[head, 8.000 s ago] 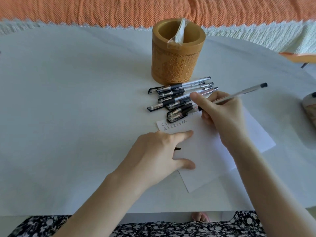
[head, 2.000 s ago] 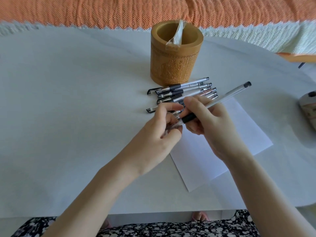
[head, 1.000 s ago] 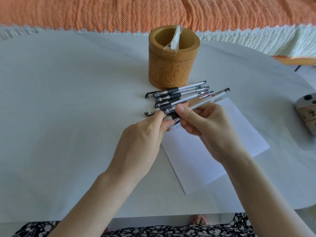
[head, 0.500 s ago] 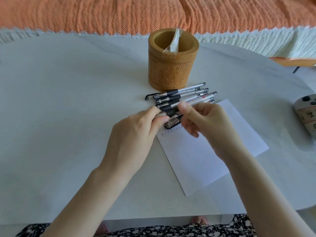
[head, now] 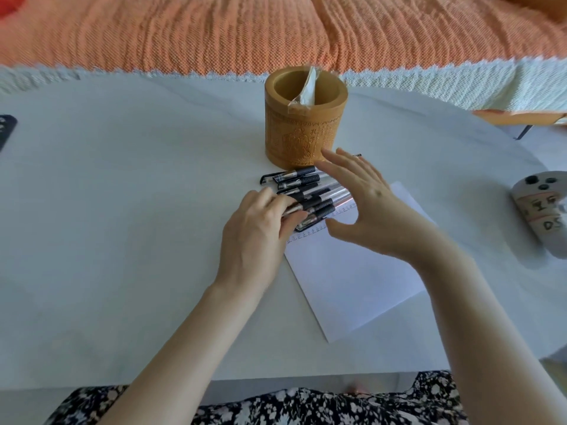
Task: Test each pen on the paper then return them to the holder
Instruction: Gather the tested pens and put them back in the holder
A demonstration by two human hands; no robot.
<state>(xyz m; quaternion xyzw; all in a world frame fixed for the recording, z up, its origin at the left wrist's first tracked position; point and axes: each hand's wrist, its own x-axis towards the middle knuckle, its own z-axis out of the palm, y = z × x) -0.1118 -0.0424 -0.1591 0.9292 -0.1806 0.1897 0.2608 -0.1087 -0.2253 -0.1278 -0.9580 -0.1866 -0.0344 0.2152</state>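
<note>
A: Pens, where?

B: Pens (head: 306,191) lie in a bunch flat on the desk (head: 122,210), just in front of the holder (head: 305,133). They run roughly left to right, and the nearest ones overlap the top edge of the paper (head: 352,277).

A: Hands?

B: The left hand (head: 254,234) grips the bunch: its fingers are curled over the left ends of the nearer pens, with the thumb against them from the near side. The right hand (head: 368,204) holds nothing. Its fingers are straight and spread, the thumb is out, and the palm faces the pens over their right ends. Can't tell if it touches them.

A: Paper?

B: It's a white sheet, flat and skewed, with a row of small test marks (head: 310,234) along its top edge beside the pens.

A: Holder?

B: A tan carved cylinder, upright, with no pens showing in it. A clear plastic wrapper (head: 303,93) sticks out over its rim.

A: Rest?

B: There's a grey device (head: 543,210) with buttons and handwritten labels at the desk's right edge, and a dark object (head: 6,130) cut off at the left edge. An orange blanket (head: 276,32) lies beyond the desk, and patterned black-and-white fabric (head: 306,406) shows at the bottom.
</note>
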